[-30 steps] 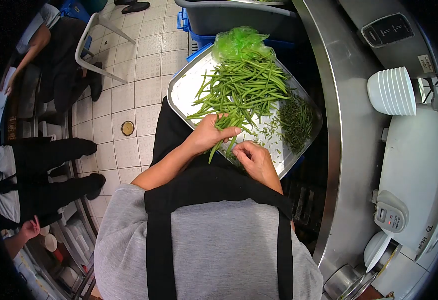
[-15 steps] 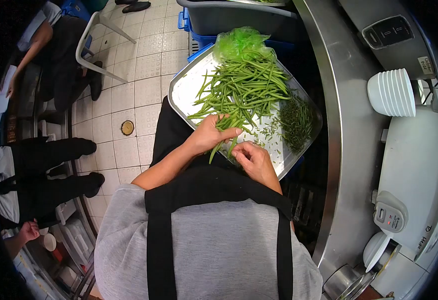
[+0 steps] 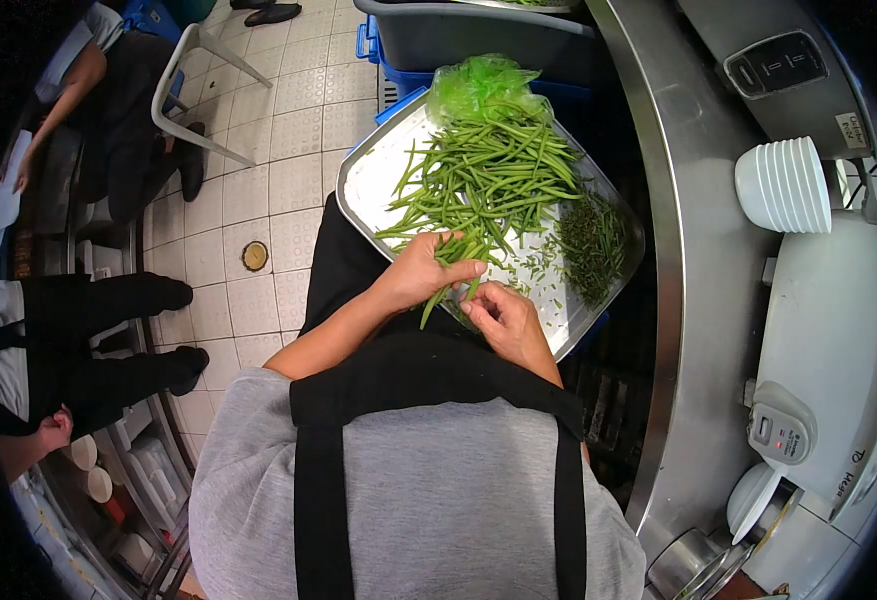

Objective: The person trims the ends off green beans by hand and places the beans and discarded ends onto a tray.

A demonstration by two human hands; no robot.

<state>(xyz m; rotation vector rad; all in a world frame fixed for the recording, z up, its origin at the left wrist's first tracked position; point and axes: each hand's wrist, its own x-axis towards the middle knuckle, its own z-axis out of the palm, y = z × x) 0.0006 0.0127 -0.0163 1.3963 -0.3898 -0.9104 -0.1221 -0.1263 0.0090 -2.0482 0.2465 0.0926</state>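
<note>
My left hand (image 3: 421, 272) is closed round a small bunch of green beans (image 3: 467, 248), some of their ends hanging below the palm. Close by on the right, my right hand (image 3: 502, 316) has thumb and fingers pinched at a bean end; the exact spot is partly hidden by the fingers. Both hands are over the near edge of a metal tray (image 3: 364, 190). A large heap of green beans (image 3: 499, 165) fills its middle. Dark trimmed ends (image 3: 597, 245) are piled at the tray's right side, with loose bits scattered beside them. A green plastic bag (image 3: 484, 88) lies at the far corner.
A steel counter (image 3: 704, 300) runs along the right, bearing stacked white bowls (image 3: 784, 187) and a white appliance (image 3: 824, 350). A grey tub (image 3: 489, 35) stands beyond the tray. To the left are a white chair (image 3: 184, 100) and two other people (image 3: 89, 340).
My hands have shifted only slightly, the right one drawing nearer the left at the bean ends. At the lower left, another person's hand and body have moved a little.
</note>
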